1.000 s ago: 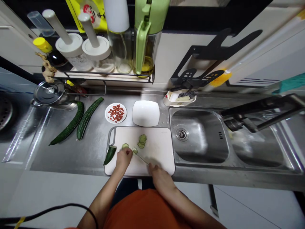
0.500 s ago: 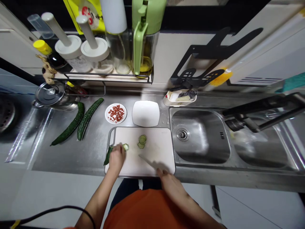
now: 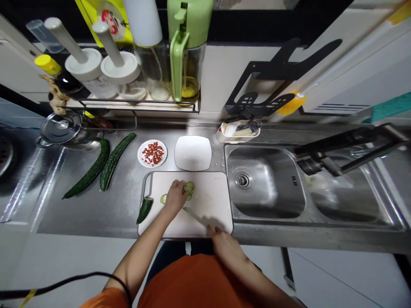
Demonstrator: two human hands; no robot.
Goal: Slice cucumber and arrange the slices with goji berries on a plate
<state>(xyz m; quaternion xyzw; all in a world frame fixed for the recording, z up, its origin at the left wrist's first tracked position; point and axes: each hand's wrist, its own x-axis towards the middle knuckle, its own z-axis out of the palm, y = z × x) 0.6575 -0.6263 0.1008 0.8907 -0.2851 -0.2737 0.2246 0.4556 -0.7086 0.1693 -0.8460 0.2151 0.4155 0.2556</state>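
On the white cutting board (image 3: 212, 201) my left hand (image 3: 175, 196) reaches to a small pile of cucumber slices (image 3: 190, 189), fingers pinched at its edge. One more slice (image 3: 163, 199) lies just left of that hand. A cucumber stub (image 3: 144, 209) rests at the board's left edge. My right hand (image 3: 224, 244) is closed on the handle of a knife (image 3: 195, 216), whose blade lies low over the board and points up-left toward my left hand.
Two whole cucumbers (image 3: 99, 167) lie on the steel counter at left. A small plate of red bits (image 3: 152, 153) and an empty white dish (image 3: 192, 152) sit behind the board. A sink (image 3: 263, 184) is at right, a bottle rack (image 3: 128, 85) behind, a pot lid (image 3: 61, 126) far left.
My left hand left the cucumber stub and moved right to the pile of slices. The knife hand has stayed low near the board's front edge.
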